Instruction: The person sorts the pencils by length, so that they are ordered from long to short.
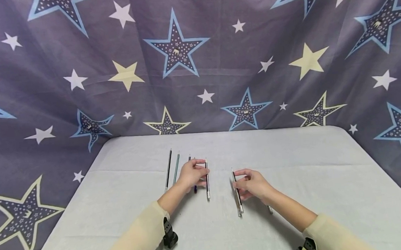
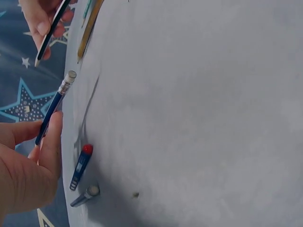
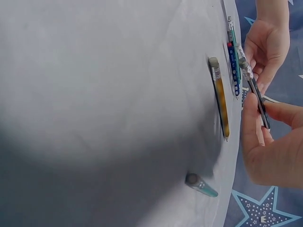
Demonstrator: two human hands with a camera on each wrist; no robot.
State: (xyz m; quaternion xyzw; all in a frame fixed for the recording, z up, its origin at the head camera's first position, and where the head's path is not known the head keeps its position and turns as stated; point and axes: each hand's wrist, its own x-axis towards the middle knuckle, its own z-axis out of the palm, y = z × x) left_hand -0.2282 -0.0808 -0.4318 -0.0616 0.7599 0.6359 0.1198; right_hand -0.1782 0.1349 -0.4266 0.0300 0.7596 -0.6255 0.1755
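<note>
So both hands had a pencil each and were held apart, with a strip of bare cloth between them. The left hand had its dark pencil pinched between thumb and fingers, eraser end pointing back at the person; in the left wrist view the barrel looked dark blue with a white eraser. The right hand was pinching another dark pencil the same way, eraser end also toward the person and the barrel tilted a bit. Couldn't tell whether either tip was touching the table, which had a whitish cloth over it. Around the left hand there were more pencils lying down: a black pencil furthest left, a teal pencil just beside it, then a blue pencil with a red end, partly covered by the hand in the head view. Over on the right, a yellow pencil lay on the cloth near the right hand, and a second teal pencil was down there too, heavily foreshortened in the right wrist view. Cream sleeves on both arms, plus a dark curtain full of stars behind the table.
</note>
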